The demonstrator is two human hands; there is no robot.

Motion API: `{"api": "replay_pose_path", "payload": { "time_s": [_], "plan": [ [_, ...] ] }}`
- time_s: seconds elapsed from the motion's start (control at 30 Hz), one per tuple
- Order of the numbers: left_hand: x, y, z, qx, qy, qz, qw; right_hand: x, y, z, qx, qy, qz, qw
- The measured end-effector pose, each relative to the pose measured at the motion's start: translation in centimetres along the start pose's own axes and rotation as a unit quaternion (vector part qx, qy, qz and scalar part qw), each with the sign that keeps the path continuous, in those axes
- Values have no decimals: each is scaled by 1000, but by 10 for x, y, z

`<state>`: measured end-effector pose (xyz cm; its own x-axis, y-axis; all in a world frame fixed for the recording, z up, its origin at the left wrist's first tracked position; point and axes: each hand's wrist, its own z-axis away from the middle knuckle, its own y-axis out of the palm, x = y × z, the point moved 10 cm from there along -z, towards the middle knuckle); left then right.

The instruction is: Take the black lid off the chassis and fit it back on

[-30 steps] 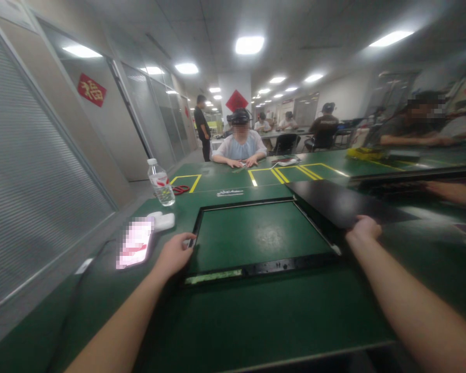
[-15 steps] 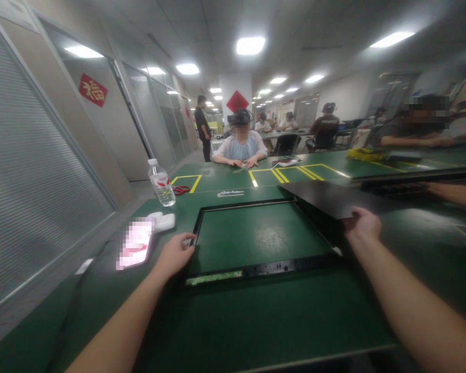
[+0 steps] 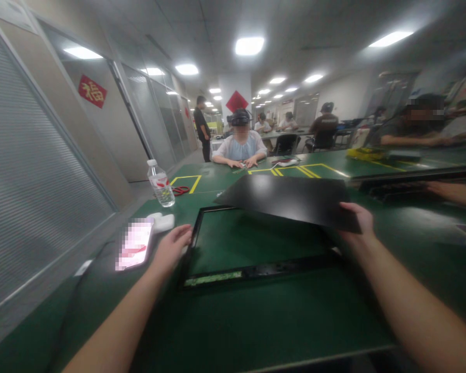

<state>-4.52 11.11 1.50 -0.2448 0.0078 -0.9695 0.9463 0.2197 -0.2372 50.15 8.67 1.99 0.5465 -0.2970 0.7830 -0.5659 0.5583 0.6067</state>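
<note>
On the green table lies a black rectangular frame (image 3: 283, 269), with a green strip on its near side. Beside its left side is my left hand (image 3: 174, 243), fingers stretched out and near or touching the edge; whether they touch cannot be told. My right hand (image 3: 359, 224) grips a thin black panel (image 3: 283, 197) by its right corner, thumb on top. The panel hangs tilted over the far and right parts of the frame and hides them.
To the left are a lit phone (image 3: 135, 243), a white case (image 3: 163, 223), a water bottle (image 3: 161, 184) and red-handled scissors (image 3: 181, 190). Yellow tape (image 3: 190, 177) marks the far table. A person (image 3: 239, 145) sits opposite; another person's hand (image 3: 446, 191) is at the right.
The black panel has swung left over the frame, held in my right hand. My left hand's fingers have straightened and shifted slightly along the frame's left side.
</note>
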Motion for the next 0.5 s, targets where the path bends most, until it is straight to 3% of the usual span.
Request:
{"api": "replay_pose_path", "payload": {
  "time_s": [0.13, 0.23, 0.37, 0.5],
  "plan": [
    [7, 6, 4, -6, -85, 188, 978, -18, 3, 5, 25, 108, 19, 994],
    [5, 14, 9, 31, -123, 228, 965, -25, 2, 9, 26, 151, 48, 987],
    [-10, 16, 14, 79, -91, 213, 970, -31, 4, 11, 46, 171, 85, 980],
    [-23, 8, 14, 63, -40, 213, 974, -44, 8, 14, 82, 210, 97, 969]
  ]
}}
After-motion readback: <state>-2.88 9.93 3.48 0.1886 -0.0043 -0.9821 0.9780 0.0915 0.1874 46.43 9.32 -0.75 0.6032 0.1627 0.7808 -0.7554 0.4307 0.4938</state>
